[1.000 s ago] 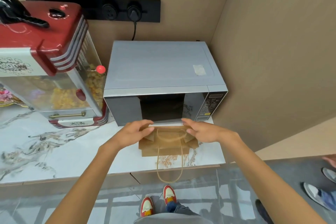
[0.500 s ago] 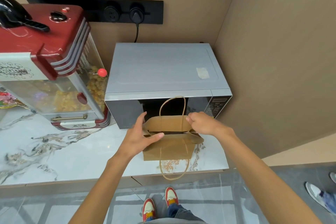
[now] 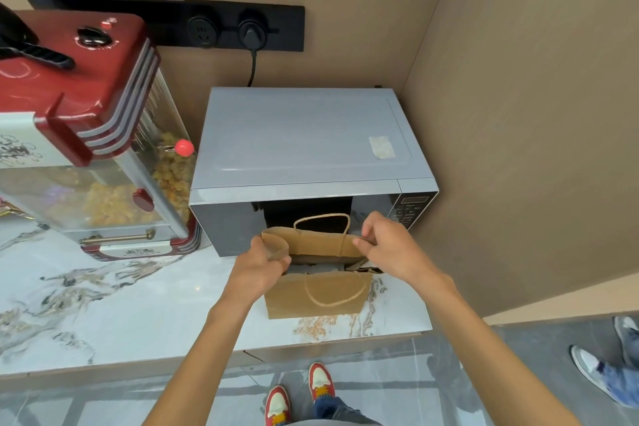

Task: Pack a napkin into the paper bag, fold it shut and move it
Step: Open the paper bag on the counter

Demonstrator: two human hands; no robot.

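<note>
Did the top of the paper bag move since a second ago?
Yes. The paper bag top was folded down flat before; now both hands have it raised and open, its back panel standing up against the microwave door.

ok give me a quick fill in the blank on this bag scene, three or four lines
1. Both hands grip the top of the paper bag, whose mouth is ____.
2. The bag stands on the marble counter directly in front of the ____.
3. The left hand holds the bag's ____ corner.
4. Beside the microwave stands a red ____ machine.

Missing words: open; microwave; left; popcorn
</note>
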